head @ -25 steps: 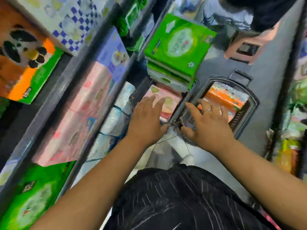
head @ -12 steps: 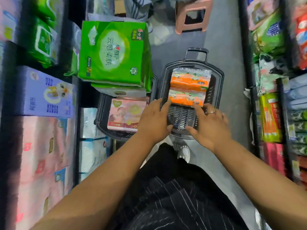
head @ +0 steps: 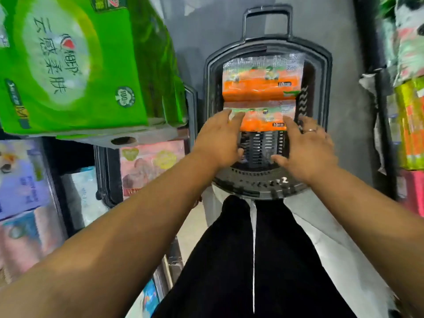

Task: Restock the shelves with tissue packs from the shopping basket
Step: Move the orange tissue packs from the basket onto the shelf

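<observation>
A dark grey shopping basket [head: 325, 72] stands on the floor in front of me. Two orange tissue packs lie inside it: the far one [head: 259, 88] and the near one [head: 261, 120]. My left hand [head: 218, 141] reaches into the basket with straight fingers, its fingertips at the near pack's left end. My right hand [head: 305, 148], a ring on one finger, is spread out with its fingertips at the pack's right end. Neither hand grips anything.
A second dark basket [head: 107, 177] at the left holds a pink tissue pack [head: 151, 166], with big green packs [head: 75, 63] stacked above it. Shelves of tissue packs run along the left [head: 23, 191] and right [head: 410, 125] sides. Grey floor [head: 351, 134] lies between.
My view has swung toward the basket and closer to it. Both hands moved forward from the basket's near rim to the ends of the near orange pack.
</observation>
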A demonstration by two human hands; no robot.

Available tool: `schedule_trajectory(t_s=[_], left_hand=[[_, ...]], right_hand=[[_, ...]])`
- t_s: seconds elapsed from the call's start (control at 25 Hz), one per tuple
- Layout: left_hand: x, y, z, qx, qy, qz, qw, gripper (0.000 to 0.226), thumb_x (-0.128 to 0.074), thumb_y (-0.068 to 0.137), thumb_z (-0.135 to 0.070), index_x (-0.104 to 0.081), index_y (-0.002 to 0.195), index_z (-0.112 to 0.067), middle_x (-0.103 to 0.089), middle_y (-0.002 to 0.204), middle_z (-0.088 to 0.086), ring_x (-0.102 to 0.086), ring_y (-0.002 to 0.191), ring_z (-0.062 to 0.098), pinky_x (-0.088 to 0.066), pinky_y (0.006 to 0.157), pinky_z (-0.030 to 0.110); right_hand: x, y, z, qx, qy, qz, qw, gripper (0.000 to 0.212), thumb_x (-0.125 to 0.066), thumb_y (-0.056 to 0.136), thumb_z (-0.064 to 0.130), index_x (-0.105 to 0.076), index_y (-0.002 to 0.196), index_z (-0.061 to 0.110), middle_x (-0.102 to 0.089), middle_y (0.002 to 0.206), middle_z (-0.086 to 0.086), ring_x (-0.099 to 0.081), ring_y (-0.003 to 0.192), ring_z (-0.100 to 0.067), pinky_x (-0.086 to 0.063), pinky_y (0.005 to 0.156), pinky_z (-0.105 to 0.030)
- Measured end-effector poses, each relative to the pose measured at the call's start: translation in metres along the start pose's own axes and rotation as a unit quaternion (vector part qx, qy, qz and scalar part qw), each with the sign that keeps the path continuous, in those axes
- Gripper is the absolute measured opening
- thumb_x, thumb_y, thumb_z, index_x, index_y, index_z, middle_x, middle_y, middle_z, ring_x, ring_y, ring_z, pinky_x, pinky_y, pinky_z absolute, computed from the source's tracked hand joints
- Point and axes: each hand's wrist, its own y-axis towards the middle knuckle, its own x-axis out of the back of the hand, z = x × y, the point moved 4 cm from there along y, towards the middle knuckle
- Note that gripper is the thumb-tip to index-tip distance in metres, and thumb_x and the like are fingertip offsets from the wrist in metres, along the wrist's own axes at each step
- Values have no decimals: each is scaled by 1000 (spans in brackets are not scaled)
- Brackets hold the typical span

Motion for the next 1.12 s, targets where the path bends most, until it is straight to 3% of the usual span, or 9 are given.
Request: schedule_trajectory(t_s=[0.2, 0.36, 0.52, 0.64, 0.8, 0.92, 1.12], left_hand=[[-74, 78, 15, 22, 2, 18, 1000, 93, -70, 83, -42, -13, 153, -20, -13, 158, 16, -15, 145, 33, -19, 117, 41], [-127, 142, 32, -11, 98, 48, 994, 100, -68, 83, -45, -2, 153, -16, -2, 160, 18, -3, 147, 35, -8, 120, 41], [-166, 173, 55, 34, 109, 28, 993, 111, -74, 73, -52, -5, 152, -17, -15, 155, 16, -11, 144, 37, -12, 119, 49], [-186, 187, 58, 51, 138, -7, 989, 108, -76, 70, -45, -10, 150, -15, -25, 148, 18, -20, 138, 41, -19, 115, 52], [-188, 193, 59, 51, 172, -41, 983, 87, -66, 76, -22, -15, 147, -15, -32, 140, 18, -30, 130, 42, -26, 111, 48], [-181, 171, 50, 49, 170, -64, 982, 84, -67, 75, -24, -20, 145, -17, -36, 137, 15, -34, 127, 39, -21, 113, 49], [-150, 113, 30, 37, 152, -5, 988, 93, -71, 73, -39, -16, 146, -20, -31, 142, 13, -29, 132, 38, -11, 117, 50]], right_hand=[[-72, 87, -20, 32, -17, 8, 999, 100, -67, 81, 55, -5, 153, 25, -12, 156, -15, -20, 140, -40, -24, 113, -52], [-124, 151, -47, 45, -47, 3, 998, 104, -72, 80, 49, -2, 153, 24, 1, 160, -13, -2, 147, -36, -11, 118, -50], [-156, 196, -58, 36, -83, -6, 996, 117, -80, 71, 48, 2, 152, 26, -3, 158, -13, 2, 146, -40, -9, 117, -56], [-163, 215, -55, 11, -66, -35, 997, 114, -83, 68, 36, -4, 150, 27, -14, 153, -17, -3, 145, -42, -18, 112, -59], [-166, 222, -57, 29, -84, -87, 992, 91, -75, 72, 19, -18, 144, 20, -28, 142, -22, -23, 135, -47, -38, 95, -56], [-164, 203, -59, 61, -88, -101, 989, 91, -80, 63, 20, -25, 136, 16, -38, 129, -25, -36, 120, -48, -41, 90, -52], [-132, 132, -54, 64, -62, -98, 991, 96, -85, 60, 25, -30, 138, 16, -40, 131, -23, -36, 120, -46, -41, 91, -51]])
